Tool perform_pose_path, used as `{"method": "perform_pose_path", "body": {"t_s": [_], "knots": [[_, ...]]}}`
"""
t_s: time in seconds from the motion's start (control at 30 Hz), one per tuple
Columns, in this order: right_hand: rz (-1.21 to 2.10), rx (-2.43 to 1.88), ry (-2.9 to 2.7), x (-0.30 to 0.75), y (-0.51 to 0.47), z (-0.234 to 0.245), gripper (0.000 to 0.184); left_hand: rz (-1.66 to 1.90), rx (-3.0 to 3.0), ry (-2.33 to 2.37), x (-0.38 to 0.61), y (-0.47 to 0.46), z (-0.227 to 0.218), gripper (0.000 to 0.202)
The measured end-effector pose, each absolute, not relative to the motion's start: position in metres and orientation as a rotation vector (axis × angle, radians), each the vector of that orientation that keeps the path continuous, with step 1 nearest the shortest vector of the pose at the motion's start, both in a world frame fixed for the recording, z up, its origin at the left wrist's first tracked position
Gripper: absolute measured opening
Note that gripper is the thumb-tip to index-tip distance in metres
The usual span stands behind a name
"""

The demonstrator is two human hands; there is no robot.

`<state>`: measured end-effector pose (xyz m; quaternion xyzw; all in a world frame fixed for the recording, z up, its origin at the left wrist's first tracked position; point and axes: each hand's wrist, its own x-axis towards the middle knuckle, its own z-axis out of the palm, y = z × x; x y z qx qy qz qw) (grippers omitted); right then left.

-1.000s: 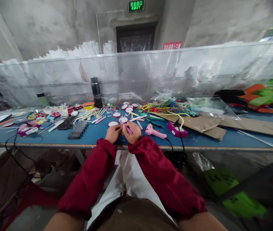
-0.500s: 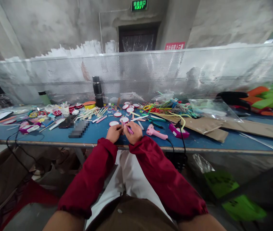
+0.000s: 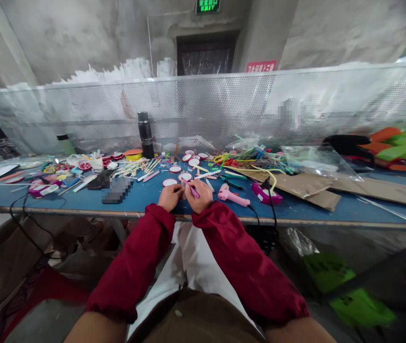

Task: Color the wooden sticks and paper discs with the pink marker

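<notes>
Near the table's front edge my two hands meet, fingertips close together. My right hand [image 3: 201, 196] is closed around a slim pink-purple pen-like tool [image 3: 193, 192]; its exact kind is too small to tell. My left hand [image 3: 169, 197] is closed in a pinch, and whatever it grips is hidden by the fingers. Just beyond the hands lie white discs with red rims, one [image 3: 185, 176] behind the fingertips and another [image 3: 169, 182] to the left. A white strip [image 3: 208, 175] shows above my right hand. Right of that hand rests a pink glue gun [image 3: 232, 195] with a black cord.
A purple box [image 3: 266, 194] and pliers [image 3: 232, 183] lie to the right, before cardboard sheets [image 3: 296, 185] and a heap of coloured pipe cleaners [image 3: 256, 159]. A black bottle [image 3: 146, 135] stands at the back. Left are a phone [image 3: 117, 190] and scattered sticks [image 3: 135, 167].
Almost nothing differs. Both hands keep their place and hold, and the view has tilted down very slightly. A thin pale line now shows at the far left of the table.
</notes>
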<state>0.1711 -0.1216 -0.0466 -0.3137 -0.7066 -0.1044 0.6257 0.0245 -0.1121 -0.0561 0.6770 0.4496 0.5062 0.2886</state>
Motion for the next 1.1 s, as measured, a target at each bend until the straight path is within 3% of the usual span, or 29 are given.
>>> {"method": "perform_pose_path", "body": {"t_s": [1.1], "knots": [[-0.267, -0.734, -1.648, 0.1712, -0.1230, -0.0438, 0.014, 1.351, 1.764, 1.183, 0.0255, -0.1133, -0.0531, 0.025]]}}
